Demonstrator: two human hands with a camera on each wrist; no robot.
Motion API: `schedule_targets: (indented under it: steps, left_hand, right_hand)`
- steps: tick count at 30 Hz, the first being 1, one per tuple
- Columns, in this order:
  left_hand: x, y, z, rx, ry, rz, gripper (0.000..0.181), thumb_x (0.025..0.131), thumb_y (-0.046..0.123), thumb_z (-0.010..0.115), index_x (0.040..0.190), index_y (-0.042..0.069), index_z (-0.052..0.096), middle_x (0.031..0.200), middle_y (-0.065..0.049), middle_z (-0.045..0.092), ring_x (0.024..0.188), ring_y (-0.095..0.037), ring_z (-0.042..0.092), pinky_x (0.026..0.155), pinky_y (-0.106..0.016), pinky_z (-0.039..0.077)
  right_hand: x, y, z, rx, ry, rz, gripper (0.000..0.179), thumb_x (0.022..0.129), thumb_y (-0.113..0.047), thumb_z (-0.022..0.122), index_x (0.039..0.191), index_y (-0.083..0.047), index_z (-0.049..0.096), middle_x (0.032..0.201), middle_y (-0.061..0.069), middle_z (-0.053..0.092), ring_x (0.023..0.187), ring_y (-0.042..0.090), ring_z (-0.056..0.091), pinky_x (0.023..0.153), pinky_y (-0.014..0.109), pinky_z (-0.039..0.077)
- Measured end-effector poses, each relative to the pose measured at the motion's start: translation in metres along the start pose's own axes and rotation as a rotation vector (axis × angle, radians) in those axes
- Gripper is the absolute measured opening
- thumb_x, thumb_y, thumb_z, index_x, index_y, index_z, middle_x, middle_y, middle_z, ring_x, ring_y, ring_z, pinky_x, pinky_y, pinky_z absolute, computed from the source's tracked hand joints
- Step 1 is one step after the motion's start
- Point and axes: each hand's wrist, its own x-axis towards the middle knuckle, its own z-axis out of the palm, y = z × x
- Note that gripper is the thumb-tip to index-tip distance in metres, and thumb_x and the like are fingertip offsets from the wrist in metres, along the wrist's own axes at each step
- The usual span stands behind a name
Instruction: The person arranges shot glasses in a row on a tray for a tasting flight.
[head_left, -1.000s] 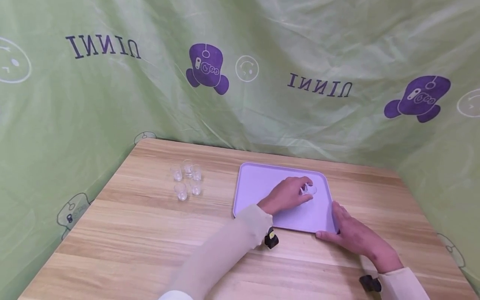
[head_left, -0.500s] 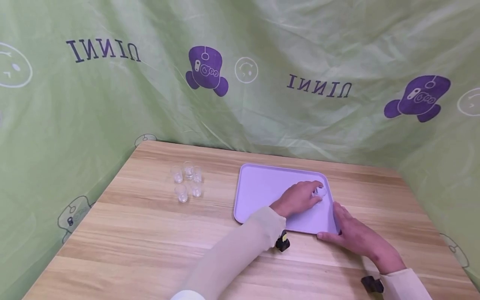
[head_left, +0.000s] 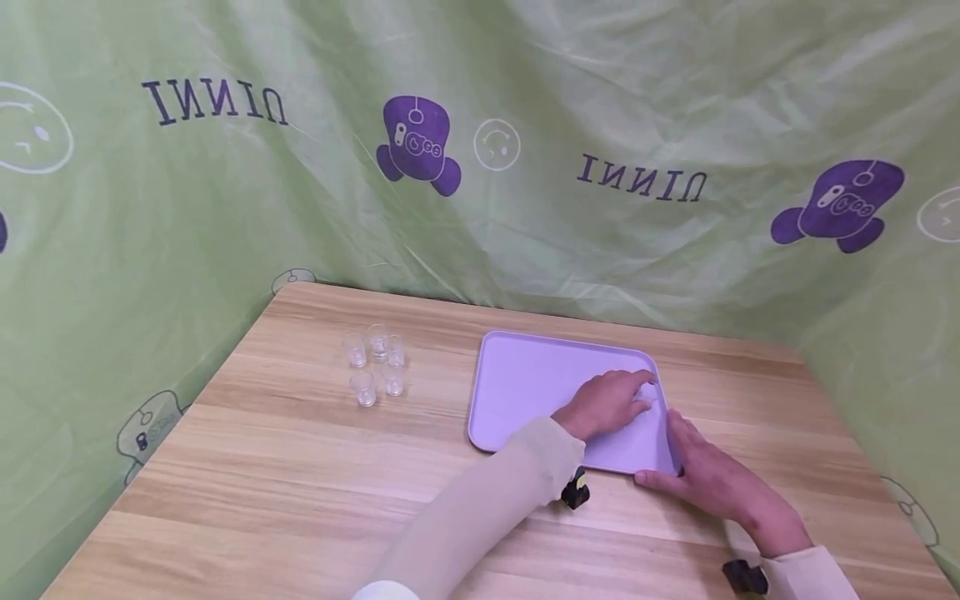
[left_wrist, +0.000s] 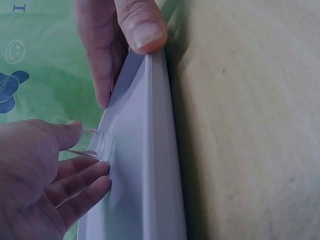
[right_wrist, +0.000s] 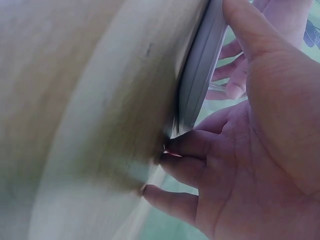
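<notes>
Head view: left hand pinching a clear glass inside the lilac tray (right hand, unclenched, touching its corner).

- Head view: bright, diffuse light; pale sheen on table and curtain.
- Left wrist view: dimmer; dark shadow beside tray.
- Right wrist view: table blurred, shadowed near right hand.

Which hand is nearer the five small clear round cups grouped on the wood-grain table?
Left. The left hand is over the lavender rectangular tray, right of the cups; the right hand is farther right, at the tray's near right corner.
</notes>
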Motion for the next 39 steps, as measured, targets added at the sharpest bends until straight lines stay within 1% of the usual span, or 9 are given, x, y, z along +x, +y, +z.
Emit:
schedule_targets:
  steps: [4, 9, 12, 15, 20, 25, 34, 39]
  left_hand:
    - [0.000, 0.002, 0.003, 0.007, -0.001, -0.026, 0.043, 0.104, 0.034, 0.062, 0.147, 0.030, 0.055, 0.125, 0.010, 0.068, 0.116, -0.004, 0.060, 0.092, -0.022, 0.049]
    - [-0.002, 0.001, 0.005, 0.001, 0.005, -0.050, 0.044, 0.103, 0.035, 0.064, 0.147, 0.031, 0.055, 0.121, 0.011, 0.069, 0.112, -0.003, 0.062, 0.090, -0.022, 0.050]
    - [-0.001, 0.001, 0.005, 0.000, 0.010, -0.050, 0.045, 0.103, 0.034, 0.065, 0.146, 0.030, 0.055, 0.117, 0.011, 0.070, 0.109, -0.003, 0.062, 0.089, -0.021, 0.049]
    - [0.000, 0.001, 0.006, -0.002, 0.016, -0.069, 0.044, 0.102, 0.035, 0.066, 0.144, 0.027, 0.057, 0.110, 0.012, 0.070, 0.103, -0.003, 0.062, 0.085, -0.020, 0.049]
    - [0.001, -0.001, 0.010, 0.000, 0.031, -0.098, 0.037, 0.100, 0.037, 0.069, 0.133, 0.023, 0.065, 0.098, 0.013, 0.066, 0.090, -0.001, 0.060, 0.077, -0.017, 0.046]
    - [0.003, -0.002, 0.013, 0.015, 0.046, -0.089, 0.029, 0.098, 0.036, 0.071, 0.123, 0.021, 0.067, 0.094, 0.013, 0.065, 0.088, -0.001, 0.059, 0.076, -0.017, 0.045]
    - [0.003, -0.005, 0.015, 0.020, 0.050, -0.062, 0.025, 0.099, 0.034, 0.071, 0.118, 0.019, 0.067, 0.092, 0.012, 0.064, 0.087, -0.003, 0.059, 0.076, -0.016, 0.044]
    - [0.002, -0.005, 0.013, 0.033, 0.058, -0.044, 0.022, 0.099, 0.033, 0.071, 0.116, 0.019, 0.067, 0.089, 0.012, 0.062, 0.085, -0.003, 0.059, 0.075, -0.016, 0.044]
  right_hand:
    - [-0.002, 0.000, 0.000, -0.003, -0.005, 0.009, 0.116, 0.091, -0.056, 0.073, 0.156, 0.014, 0.009, 0.154, 0.045, 0.022, 0.138, 0.062, 0.030, 0.106, 0.071, 0.033]
    - [-0.003, 0.000, 0.000, -0.008, -0.008, 0.006, 0.115, 0.091, -0.055, 0.073, 0.156, 0.015, 0.009, 0.153, 0.046, 0.022, 0.137, 0.064, 0.029, 0.105, 0.072, 0.033]
    - [-0.003, 0.000, 0.000, -0.013, -0.007, 0.006, 0.114, 0.091, -0.056, 0.073, 0.155, 0.015, 0.010, 0.153, 0.046, 0.023, 0.137, 0.063, 0.029, 0.106, 0.072, 0.033]
    - [-0.002, -0.001, 0.000, -0.020, -0.010, 0.010, 0.114, 0.091, -0.056, 0.073, 0.155, 0.016, 0.011, 0.153, 0.046, 0.022, 0.137, 0.064, 0.029, 0.106, 0.071, 0.033]
    - [-0.002, 0.000, 0.000, -0.035, -0.016, 0.015, 0.114, 0.091, -0.053, 0.074, 0.154, 0.018, 0.010, 0.152, 0.048, 0.021, 0.137, 0.064, 0.029, 0.106, 0.071, 0.033]
    - [-0.002, 0.000, 0.000, -0.035, -0.004, -0.005, 0.112, 0.091, -0.052, 0.075, 0.154, 0.017, 0.012, 0.152, 0.047, 0.024, 0.136, 0.063, 0.032, 0.105, 0.070, 0.036]
    - [-0.001, -0.001, 0.000, -0.012, 0.008, -0.018, 0.110, 0.091, -0.054, 0.075, 0.155, 0.014, 0.014, 0.152, 0.045, 0.027, 0.137, 0.062, 0.033, 0.106, 0.070, 0.035]
    - [0.000, -0.001, 0.000, -0.003, 0.012, -0.017, 0.111, 0.091, -0.054, 0.075, 0.155, 0.014, 0.014, 0.152, 0.045, 0.026, 0.137, 0.062, 0.031, 0.107, 0.070, 0.033]
